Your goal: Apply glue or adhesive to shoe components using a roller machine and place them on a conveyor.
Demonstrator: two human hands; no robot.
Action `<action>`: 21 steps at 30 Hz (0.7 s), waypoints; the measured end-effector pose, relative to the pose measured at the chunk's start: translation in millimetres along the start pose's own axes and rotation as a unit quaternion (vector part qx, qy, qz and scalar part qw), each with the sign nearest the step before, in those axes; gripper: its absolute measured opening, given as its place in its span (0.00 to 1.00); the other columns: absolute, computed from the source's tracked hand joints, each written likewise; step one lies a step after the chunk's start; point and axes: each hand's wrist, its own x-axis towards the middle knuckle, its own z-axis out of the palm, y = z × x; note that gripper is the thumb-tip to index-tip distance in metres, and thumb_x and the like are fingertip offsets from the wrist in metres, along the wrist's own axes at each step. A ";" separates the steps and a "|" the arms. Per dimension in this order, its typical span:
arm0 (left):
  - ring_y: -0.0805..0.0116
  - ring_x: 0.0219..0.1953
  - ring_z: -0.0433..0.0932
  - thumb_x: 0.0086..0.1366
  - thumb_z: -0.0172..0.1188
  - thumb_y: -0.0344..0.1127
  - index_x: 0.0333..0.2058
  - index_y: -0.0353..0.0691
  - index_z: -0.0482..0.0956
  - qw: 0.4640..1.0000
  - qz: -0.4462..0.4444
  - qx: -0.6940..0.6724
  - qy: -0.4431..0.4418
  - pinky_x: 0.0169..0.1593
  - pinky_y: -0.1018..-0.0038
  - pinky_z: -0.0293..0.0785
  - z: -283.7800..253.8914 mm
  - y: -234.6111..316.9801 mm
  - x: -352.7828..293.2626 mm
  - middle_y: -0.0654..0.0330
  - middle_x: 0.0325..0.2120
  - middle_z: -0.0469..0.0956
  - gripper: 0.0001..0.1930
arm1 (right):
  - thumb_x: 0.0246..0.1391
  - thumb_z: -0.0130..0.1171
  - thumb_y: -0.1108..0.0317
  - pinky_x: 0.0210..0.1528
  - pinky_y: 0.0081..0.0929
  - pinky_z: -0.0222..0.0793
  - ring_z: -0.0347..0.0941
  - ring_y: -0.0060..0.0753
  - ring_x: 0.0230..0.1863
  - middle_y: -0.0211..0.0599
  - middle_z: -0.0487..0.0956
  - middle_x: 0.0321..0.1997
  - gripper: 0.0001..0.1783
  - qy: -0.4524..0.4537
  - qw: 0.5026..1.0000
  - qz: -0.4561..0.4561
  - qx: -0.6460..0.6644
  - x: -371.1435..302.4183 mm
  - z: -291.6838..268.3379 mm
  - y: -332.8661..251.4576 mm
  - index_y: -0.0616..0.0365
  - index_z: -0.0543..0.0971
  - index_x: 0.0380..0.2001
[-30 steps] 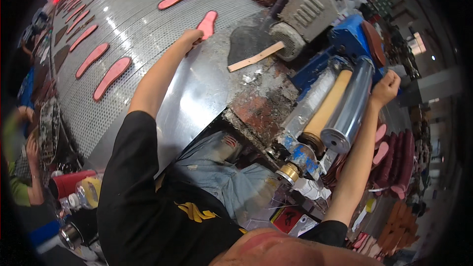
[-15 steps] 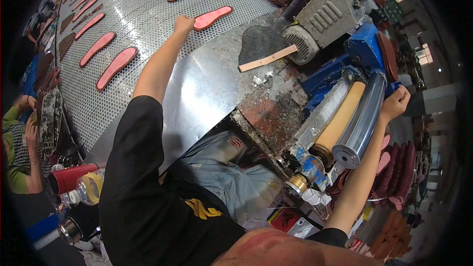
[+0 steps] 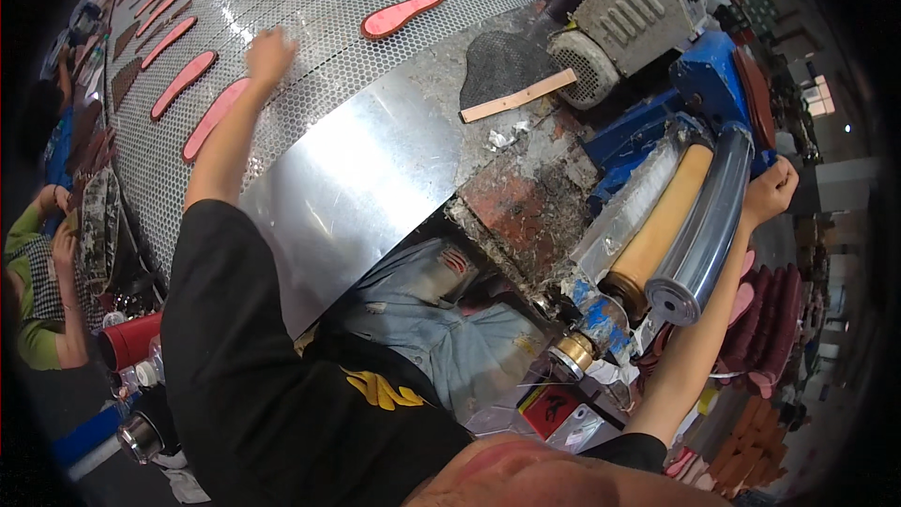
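Observation:
My left hand (image 3: 271, 56) is over the perforated metal surface, near the top end of a pink insole with a brown rim (image 3: 214, 122), which my forearm partly covers. Motion blurs its fingers, so I cannot see whether it holds anything. Another pink insole (image 3: 402, 16) lies flat to its right, apart from it. My right hand (image 3: 771, 192) is on the far side of the roller machine, fingers curled closed beside the shiny metal roller (image 3: 696, 235). What those fingers hold, if anything, is hidden. Several brown sole-shaped pieces (image 3: 754, 99) stand just above it.
More insoles lie in rows on the perforated surface (image 3: 319, 28). A smooth metal sheet (image 3: 366, 178) joins its near edge. A tan roller (image 3: 662, 225), a grey motor (image 3: 631, 9) and black mesh (image 3: 507, 70) with a wooden strip (image 3: 519, 96) are at right. Another person's hands (image 3: 63, 244) show at left.
My left hand has let go of the right-hand pink insole and moved left across the perforated surface. My right hand stays closed beside the roller. The view has shifted slightly.

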 end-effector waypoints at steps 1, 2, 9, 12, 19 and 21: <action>0.46 0.47 0.76 0.59 0.56 0.54 0.45 0.39 0.77 0.999 -0.032 0.010 -0.036 0.48 0.55 0.73 0.2 -21.7 -2.4 0.43 0.44 0.76 0.25 | 0.60 0.52 0.58 0.41 0.27 0.70 0.75 0.31 0.36 0.37 0.80 0.34 0.18 0.008 1.000 -0.012 -0.005 1.3 -3.3 1.3 0.65 0.79 0.36; 0.45 0.47 0.76 0.61 0.54 0.57 0.47 0.39 0.77 0.998 -0.027 0.047 -0.014 0.49 0.54 0.72 4.0 -51.4 -11.5 0.42 0.43 0.76 0.27 | 0.59 0.52 0.58 0.41 0.28 0.70 0.75 0.32 0.35 0.39 0.80 0.34 0.18 0.008 1.000 -0.009 -0.019 0.9 -2.5 -3.4 0.64 0.79 0.37; 0.39 0.44 0.77 0.64 0.51 0.55 0.44 0.34 0.78 0.986 -0.015 -0.026 -0.164 0.50 0.55 0.71 -9.3 -177.2 -49.7 0.36 0.40 0.78 0.27 | 0.58 0.54 0.54 0.38 0.26 0.70 0.75 0.30 0.32 0.38 0.79 0.29 0.19 0.004 1.000 -0.002 0.030 -8.9 18.8 -2.8 0.62 0.79 0.36; 0.40 0.44 0.77 0.64 0.51 0.54 0.42 0.33 0.79 0.978 -0.058 -0.087 -0.178 0.49 0.56 0.71 -11.1 -146.5 -54.4 0.36 0.38 0.78 0.26 | 0.58 0.54 0.53 0.38 0.27 0.70 0.77 0.32 0.33 0.39 0.80 0.30 0.19 0.014 1.000 -0.003 0.016 -1.9 6.3 -2.0 0.60 0.79 0.37; 0.47 0.34 0.79 0.65 0.54 0.46 0.40 0.25 0.76 0.980 0.009 -0.062 -0.190 0.37 0.58 0.72 -45.2 -183.6 -58.9 0.38 0.31 0.79 0.23 | 0.60 0.52 0.53 0.39 0.38 0.72 0.77 0.50 0.37 0.47 0.80 0.35 0.19 0.038 0.997 -0.046 -0.056 -5.6 23.8 -2.5 0.58 0.79 0.37; 0.46 0.38 0.79 0.63 0.54 0.42 0.39 0.24 0.76 0.974 -0.041 -0.041 -0.218 0.40 0.57 0.73 -45.5 -157.3 -70.8 0.36 0.37 0.78 0.21 | 0.59 0.52 0.56 0.37 0.40 0.70 0.76 0.54 0.35 0.50 0.78 0.33 0.16 0.020 0.999 -0.041 0.011 -5.8 13.7 -22.4 0.58 0.76 0.34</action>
